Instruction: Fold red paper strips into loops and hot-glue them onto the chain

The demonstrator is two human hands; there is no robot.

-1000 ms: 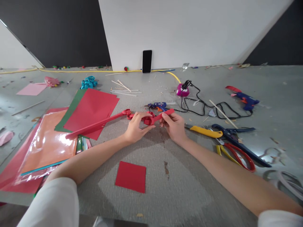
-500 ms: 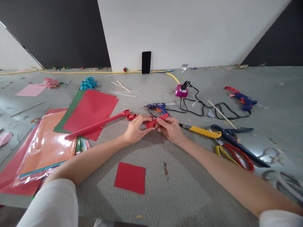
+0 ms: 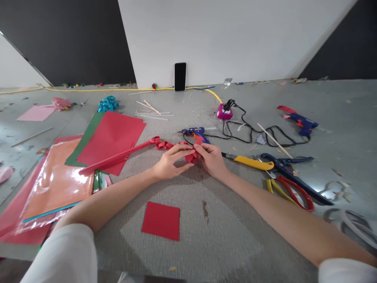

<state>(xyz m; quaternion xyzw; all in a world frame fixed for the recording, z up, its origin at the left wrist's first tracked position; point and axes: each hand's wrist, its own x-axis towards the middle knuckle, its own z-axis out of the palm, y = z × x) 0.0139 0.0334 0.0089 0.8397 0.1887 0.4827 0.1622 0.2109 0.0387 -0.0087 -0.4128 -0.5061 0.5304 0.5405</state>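
Observation:
A folded red paper strip [image 3: 192, 156] lies between my two hands at the middle of the table. My left hand [image 3: 172, 162] has its fingers bent around the left side of the folds. My right hand [image 3: 212, 158] pinches the strip's right end between thumb and fingers. From my left hand a curled red chain [image 3: 161, 145] runs left into a long flat red strip [image 3: 118, 157], which rests across red sheets [image 3: 113, 135]. A red paper square [image 3: 161, 221] lies flat nearer to me.
Behind my hands lies a blue glue gun [image 3: 193, 131]; its black cable runs right to a purple plug block [image 3: 224, 111]. A yellow cutter [image 3: 255, 162], pliers [image 3: 282, 169] and red-handled scissors [image 3: 297, 194] lie right. Plastic-wrapped orange paper [image 3: 59, 177] is left. A phone [image 3: 180, 77] leans on the wall.
The red strip between my hands has folded into a more compact bunch, its free end now pointing up. My left fingers reach farther over it. The view has shifted slightly.

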